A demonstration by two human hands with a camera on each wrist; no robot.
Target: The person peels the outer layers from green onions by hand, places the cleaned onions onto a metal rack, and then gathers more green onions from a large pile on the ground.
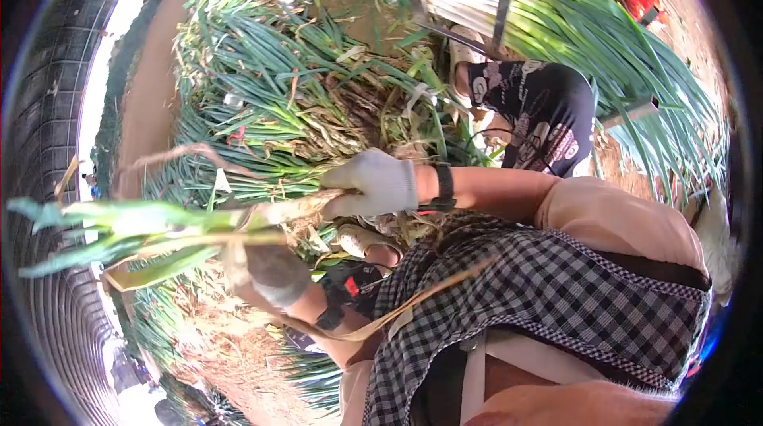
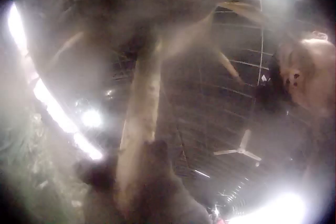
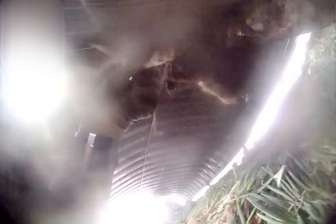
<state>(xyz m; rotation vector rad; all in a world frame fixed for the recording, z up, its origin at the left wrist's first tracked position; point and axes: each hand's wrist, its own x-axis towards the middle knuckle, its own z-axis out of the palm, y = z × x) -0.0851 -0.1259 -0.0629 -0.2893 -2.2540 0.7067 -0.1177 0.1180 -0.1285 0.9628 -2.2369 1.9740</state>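
Observation:
In the head view my right hand (image 1: pixel 369 180), in a white glove, grips the pale root end of a long green onion (image 1: pixel 290 209). Its green leaves spread out to the left. My left hand (image 1: pixel 278 273), in a soiled grey glove, holds the same onion from below, where the leaves begin. A dry tan leaf strip (image 1: pixel 449 281) trails from beside that hand across the checked apron. The left wrist view shows the pale stalk (image 2: pixel 140 103) running between both gloves, blurred. Dark blur covers most of the right wrist view.
A heap of untrimmed green onions (image 1: pixel 262 68) covers the ground ahead. At upper right, a bundle of clean onions (image 1: pixel 556 21) lies in a metal frame (image 1: pixel 501 19). The person's legs (image 1: pixel 540 108) and shoes (image 1: pixel 465 52) are close by. A ribbed plastic wall (image 1: pixel 48 148) stands at far left.

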